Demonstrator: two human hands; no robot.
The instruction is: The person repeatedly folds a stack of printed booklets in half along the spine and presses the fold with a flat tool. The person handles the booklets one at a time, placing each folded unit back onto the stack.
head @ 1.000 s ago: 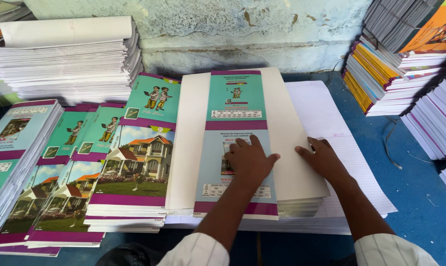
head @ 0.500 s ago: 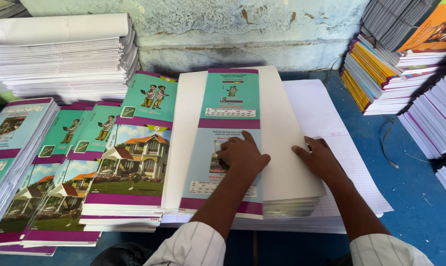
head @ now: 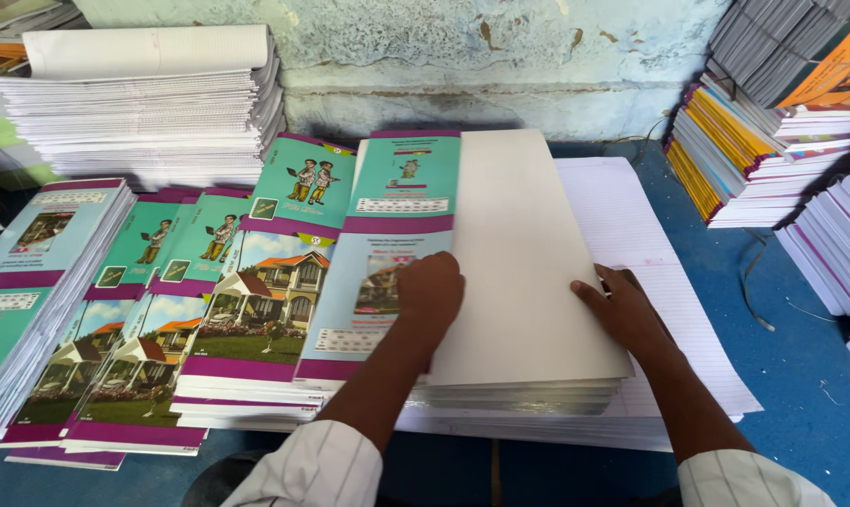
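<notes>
My left hand [head: 432, 293] lies with curled fingers on a teal and purple printed cover sheet [head: 392, 221], at the sheet's right edge. This cover lies on the left part of a stack of plain beige sheets [head: 524, 244]. My right hand [head: 624, 312] rests flat on the stack's right edge, fingers pointing left, holding nothing. Under the beige stack lies a wider pile of white lined paper [head: 632, 211]. Striped sleeves show at the bottom of the view.
Overlapping piles of the same printed covers [head: 247, 310] fill the left side, with another pile [head: 30, 263] at the far left. A tall stack of white paper [head: 153, 113] stands at the back left. Bound notebooks [head: 735, 160] are heaped at the right on the blue surface [head: 801, 376].
The printed cover under my left hand has slid left across the beige stack, baring the beige sheet on the right. My right hand has stayed at the stack's right edge.
</notes>
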